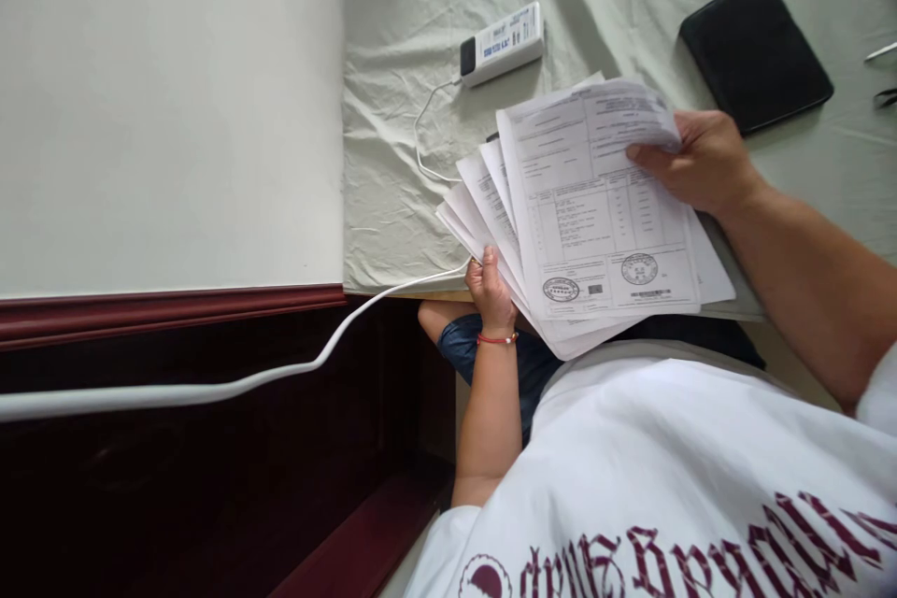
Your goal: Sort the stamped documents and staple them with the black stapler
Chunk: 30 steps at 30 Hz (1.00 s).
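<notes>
A fanned bundle of printed papers (581, 215) is held over the table's near edge, between both of my hands. The top sheet carries a table of text, two round stamps and a barcode. My left hand (491, 292), with a red string bracelet at the wrist, is closed on the bundle's lower left edge. Upper right of it, my right hand (711, 159) pinches the corner of the top sheet, thumb on the printed face and fingers behind. That corner curls slightly. The lower sheets are mostly covered by the top one.
On the pale green cloth (399, 47) lie a white power bank (503, 45) and a black zipped case (757, 53). A white cable (266, 381) runs from the left towards my left hand. A white panel with dark red trim (175, 310) fills the left.
</notes>
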{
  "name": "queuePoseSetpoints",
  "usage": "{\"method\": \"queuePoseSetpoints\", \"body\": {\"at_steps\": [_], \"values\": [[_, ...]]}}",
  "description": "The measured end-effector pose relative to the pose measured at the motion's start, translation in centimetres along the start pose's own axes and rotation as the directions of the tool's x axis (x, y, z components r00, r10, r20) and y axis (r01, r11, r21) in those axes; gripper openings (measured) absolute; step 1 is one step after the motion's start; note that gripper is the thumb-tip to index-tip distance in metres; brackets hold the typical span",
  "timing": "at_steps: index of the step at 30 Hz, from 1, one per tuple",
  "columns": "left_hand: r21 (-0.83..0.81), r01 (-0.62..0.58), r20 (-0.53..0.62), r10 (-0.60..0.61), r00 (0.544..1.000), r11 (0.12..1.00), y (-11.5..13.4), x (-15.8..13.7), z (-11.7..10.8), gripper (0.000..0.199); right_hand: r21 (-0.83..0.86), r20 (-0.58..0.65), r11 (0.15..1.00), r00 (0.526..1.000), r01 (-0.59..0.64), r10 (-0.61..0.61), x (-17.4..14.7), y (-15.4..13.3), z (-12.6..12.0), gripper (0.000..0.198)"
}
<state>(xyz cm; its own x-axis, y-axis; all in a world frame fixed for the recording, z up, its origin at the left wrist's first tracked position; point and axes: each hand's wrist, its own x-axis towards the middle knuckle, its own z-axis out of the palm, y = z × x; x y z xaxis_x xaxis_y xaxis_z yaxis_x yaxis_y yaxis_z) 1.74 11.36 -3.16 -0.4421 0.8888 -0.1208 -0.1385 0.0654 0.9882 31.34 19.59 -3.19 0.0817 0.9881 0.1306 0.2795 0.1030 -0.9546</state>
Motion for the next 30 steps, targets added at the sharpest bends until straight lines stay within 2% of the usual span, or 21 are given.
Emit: {"method": "queuePoseSetpoints", "body": {"at_steps": [2,4,7,9,15,21,30], "values": [[-0.044,-0.014,-0.011,0.013,1.000,0.999,0.1,-0.1,0.1,0.043,0.042,-0.025,0.999,1.000,-0.018,0.019,0.1,0.0,-0.2,0.021],[-0.055,-0.012,-0.027,0.011,1.000,0.998,0.2,-0.2,0.1,0.042,0.151,-0.059,0.988,0.998,-0.026,0.035,0.2,-0.1,-0.4,0.032],[-0.045,0.008,-0.047,-0.010,0.999,0.999,0.4,-0.4,0.3,0.042,0.336,-0.098,0.942,0.993,-0.021,0.057,0.5,-0.1,-0.5,0.051],[-0.054,0.013,-0.046,-0.016,0.999,0.998,0.6,-0.5,0.3,0.043,0.398,-0.114,0.917,0.990,-0.030,0.082,0.6,-0.1,-0.5,0.057],[-0.092,0.003,-0.016,-0.005,1.000,0.996,0.9,-0.6,0.5,0.046,0.508,-0.113,0.860,0.985,-0.053,0.127,0.7,-0.7,-0.3,0.059],[-0.073,-0.018,-0.055,0.014,0.998,0.997,0.9,-0.4,0.6,0.040,0.580,-0.134,0.813,0.979,-0.050,0.156,0.9,-0.3,-0.4,0.059],[-0.070,0.001,0.001,-0.001,1.000,0.998,1.1,-0.7,0.1,0.038,0.634,-0.149,0.772,0.973,-0.042,0.175,1.3,0.4,-0.5,0.053]]}}
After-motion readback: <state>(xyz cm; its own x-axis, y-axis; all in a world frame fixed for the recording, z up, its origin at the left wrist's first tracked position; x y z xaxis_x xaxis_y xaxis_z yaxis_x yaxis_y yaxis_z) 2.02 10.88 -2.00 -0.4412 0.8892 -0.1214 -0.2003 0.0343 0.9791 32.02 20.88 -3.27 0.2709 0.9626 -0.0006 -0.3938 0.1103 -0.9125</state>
